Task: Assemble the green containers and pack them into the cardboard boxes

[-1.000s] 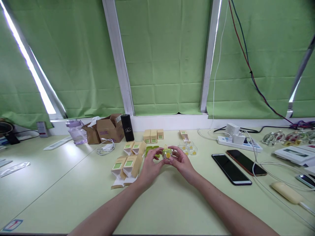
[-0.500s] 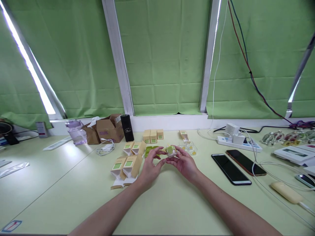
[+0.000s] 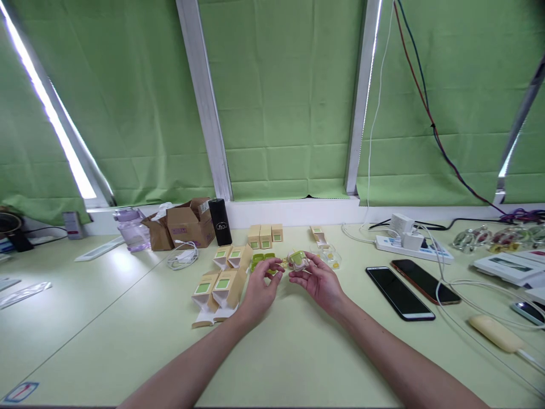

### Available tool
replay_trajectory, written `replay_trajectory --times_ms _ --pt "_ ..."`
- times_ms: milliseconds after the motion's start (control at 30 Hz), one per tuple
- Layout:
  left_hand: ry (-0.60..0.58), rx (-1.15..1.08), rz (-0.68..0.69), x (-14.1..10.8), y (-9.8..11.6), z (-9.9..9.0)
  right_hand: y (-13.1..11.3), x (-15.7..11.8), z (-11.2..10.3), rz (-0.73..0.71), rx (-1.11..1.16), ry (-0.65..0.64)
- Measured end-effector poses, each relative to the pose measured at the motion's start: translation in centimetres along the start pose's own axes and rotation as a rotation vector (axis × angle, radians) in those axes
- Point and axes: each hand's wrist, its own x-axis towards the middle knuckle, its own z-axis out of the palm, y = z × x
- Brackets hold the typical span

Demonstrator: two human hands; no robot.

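Observation:
Above the table, my right hand point(image 3: 319, 284) holds a small clear container with a green square part point(image 3: 297, 260) between thumb and fingers. Close to its left side is my left hand point(image 3: 262, 286), with fingers curled and a small yellowish bit point(image 3: 284, 263) at the fingertips, too small to name. Behind my left hand lies a green tray with compartments point(image 3: 256, 258), partly hidden by the fingers. Beyond my right hand are clear plastic pieces with yellow spots point(image 3: 334, 260). Opened small cardboard boxes with green labels point(image 3: 229, 286) stand to the left of my left hand.
Small closed boxes point(image 3: 265, 236) and an opened box point(image 3: 318, 234) stand farther back. On the right are two phones point(image 3: 400, 293), a power strip point(image 3: 434, 255) and loose white cables. A brown carton point(image 3: 189, 224), a black cylinder point(image 3: 219, 221) and a purple bottle point(image 3: 133, 230) stand back left.
My left fingers have drawn slightly left, away from the clear container, which they were touching. The container has turned a little in my right hand.

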Motion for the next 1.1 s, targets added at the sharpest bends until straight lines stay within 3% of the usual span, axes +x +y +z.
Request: replay_trajectory --times_ms 600,1100 --pt "-0.083 -0.048 -0.064 -0.1 0.3 0.0 -0.5 -0.7 1.2 -0.072 -0.142 0.057" --pt "-0.080 -0.065 -0.160 0.0 0.1 -0.1 0.3 -0.2 0.1 -0.124 -0.397 -0.011"
